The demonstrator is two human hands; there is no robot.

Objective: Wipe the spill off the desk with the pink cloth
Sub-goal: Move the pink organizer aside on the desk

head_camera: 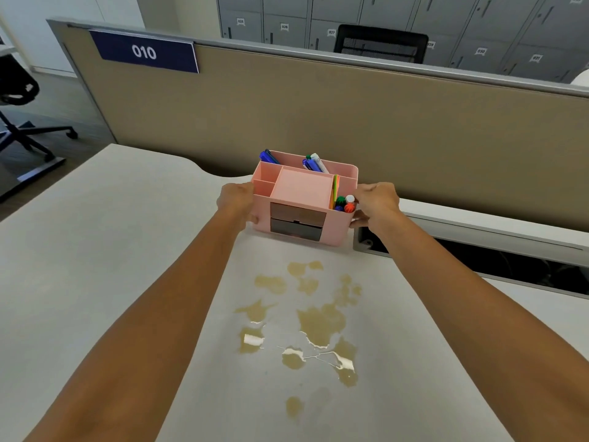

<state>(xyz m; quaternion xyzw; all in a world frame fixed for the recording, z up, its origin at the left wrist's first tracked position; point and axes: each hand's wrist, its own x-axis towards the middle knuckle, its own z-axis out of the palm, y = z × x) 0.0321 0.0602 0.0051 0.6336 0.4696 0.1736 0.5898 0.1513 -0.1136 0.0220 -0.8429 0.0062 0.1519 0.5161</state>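
- Several tan puddles make up the spill (314, 320), scattered over the pale desk (95, 282) near its middle, between the two outstretched forearms; some patches catch glare and shine white.
- No pink cloth shows anywhere in this view, so I cannot tell where it is.
- Just beyond the spill stands a pink desk organizer (302, 199), close to the tan partition (318, 116) at the desk's far edge.
- Left hand (236, 199) presses against the organizer's left wall, fingers curled round it, with the fingertips mostly hidden behind the plastic.
- Right hand (376, 202) clasps the right wall, thumb low on the side and fingers bent over the rim next to the coloured caps.
- Whether the organizer's base touches the desk or sits slightly raised cannot be told.
- Inside it, blue pens (269, 156) lean in the back left compartment, more markers (315, 162) lean in the back right one, and small round caps (345, 204) in green, white, red and blue fill the front right slot.
- Two dark drawers (297, 221) face the camera on its front.
- A blue sign (145, 52) reading 010 hangs on the partition's upper left.
- Grey lockers (446, 27) line the wall behind, with a black chair back (381, 47) in front of them.
- An open cable trough (510, 260) runs along the desk's right rear.
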